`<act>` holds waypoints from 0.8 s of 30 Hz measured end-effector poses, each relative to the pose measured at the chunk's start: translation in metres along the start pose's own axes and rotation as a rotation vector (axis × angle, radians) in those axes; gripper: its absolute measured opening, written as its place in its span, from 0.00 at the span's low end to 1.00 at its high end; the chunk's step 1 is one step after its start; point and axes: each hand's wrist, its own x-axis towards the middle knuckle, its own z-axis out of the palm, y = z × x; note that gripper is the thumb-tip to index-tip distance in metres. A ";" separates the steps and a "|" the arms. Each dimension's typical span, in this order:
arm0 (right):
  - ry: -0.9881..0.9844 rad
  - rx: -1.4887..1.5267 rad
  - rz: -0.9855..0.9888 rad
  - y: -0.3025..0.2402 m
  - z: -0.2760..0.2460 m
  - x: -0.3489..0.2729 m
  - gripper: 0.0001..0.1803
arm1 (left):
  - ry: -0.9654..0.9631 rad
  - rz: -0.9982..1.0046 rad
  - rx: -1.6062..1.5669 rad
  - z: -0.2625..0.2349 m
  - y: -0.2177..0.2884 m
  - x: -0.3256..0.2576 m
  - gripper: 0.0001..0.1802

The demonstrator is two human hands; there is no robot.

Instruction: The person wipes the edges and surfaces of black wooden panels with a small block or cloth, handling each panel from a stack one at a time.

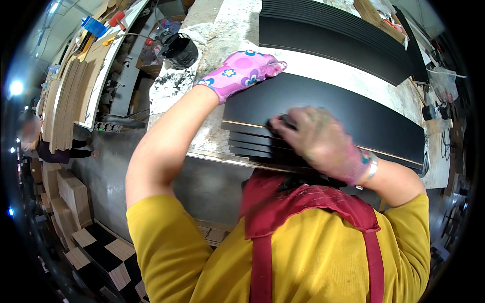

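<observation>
the top black panel point(323, 103) lies on a stepped stack of dark boards point(252, 146) along the near edge of the worktop point(202, 134), its length running toward the right edge. the left hand point(247, 73), in a pink glove with flower prints, rests at the panel's far left corner, probably to keep it from sliding; its fingers look together, but i cannot tell whether they grip or just press. the right hand point(321, 139), in a smudged, blurred glove, has its fingers curled, seemingly clamped on a small dark thing point(288, 121) at the panel's near edge, where a thin tan line shows. the boards below step out toward the person, perhaps so that each narrow edge is within reach. the panel face is smooth and matte, unlike the pale worktop, which is blotched and scuffed. a round black bucket point(179, 50), coated and streaky, stands by the left edge, and more flat black panels point(328, 43) lie overlapped toward the far edge.
</observation>
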 end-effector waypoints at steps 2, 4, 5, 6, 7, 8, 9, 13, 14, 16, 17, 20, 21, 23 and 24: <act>-0.083 -0.178 0.021 0.004 -0.018 -0.028 0.16 | 0.060 0.035 0.146 0.004 0.002 0.002 0.26; -0.112 -0.206 0.032 0.007 -0.021 -0.039 0.18 | 0.125 0.052 0.291 0.005 0.014 0.004 0.26; -0.095 -0.147 0.043 0.011 -0.019 -0.039 0.18 | 0.088 0.079 0.306 0.006 0.028 0.008 0.26; -0.076 -0.084 0.046 0.012 -0.017 -0.037 0.18 | 0.041 0.095 0.237 0.012 0.038 0.009 0.26; -0.044 0.034 0.055 0.008 -0.013 -0.029 0.17 | -0.006 0.109 0.167 0.019 0.047 0.009 0.26; -0.091 -0.005 0.049 0.003 -0.009 -0.019 0.23 | -0.052 0.123 0.097 0.024 0.053 0.013 0.26; -0.023 -0.007 0.059 -0.004 0.003 -0.008 0.24 | 0.016 0.193 0.112 0.036 0.046 0.021 0.26; -0.039 0.039 0.068 0.004 -0.007 -0.031 0.24 | -0.086 0.136 0.099 0.028 0.062 0.026 0.24; -0.068 0.009 0.090 0.007 -0.017 -0.045 0.22 | -0.040 0.164 0.137 0.030 0.061 0.024 0.24; -0.144 -0.060 0.138 0.018 -0.037 -0.084 0.18 | 0.058 0.231 0.197 0.036 0.052 0.022 0.23; -0.173 -0.153 0.148 0.021 -0.049 -0.103 0.19 | 0.087 0.265 0.234 0.036 0.052 0.020 0.21; -0.220 -0.442 0.194 0.029 -0.072 -0.154 0.22 | 0.062 0.242 0.319 0.034 0.056 0.019 0.16; -0.259 -0.330 0.270 0.032 -0.077 -0.162 0.22 | 0.034 0.203 0.290 0.031 0.063 0.022 0.16; -0.252 -0.167 0.351 0.035 -0.083 -0.168 0.20 | -0.060 0.119 0.332 0.028 0.084 0.032 0.17; -0.219 -0.123 0.372 0.035 -0.080 -0.165 0.18 | -0.040 0.183 0.325 0.037 0.095 0.043 0.17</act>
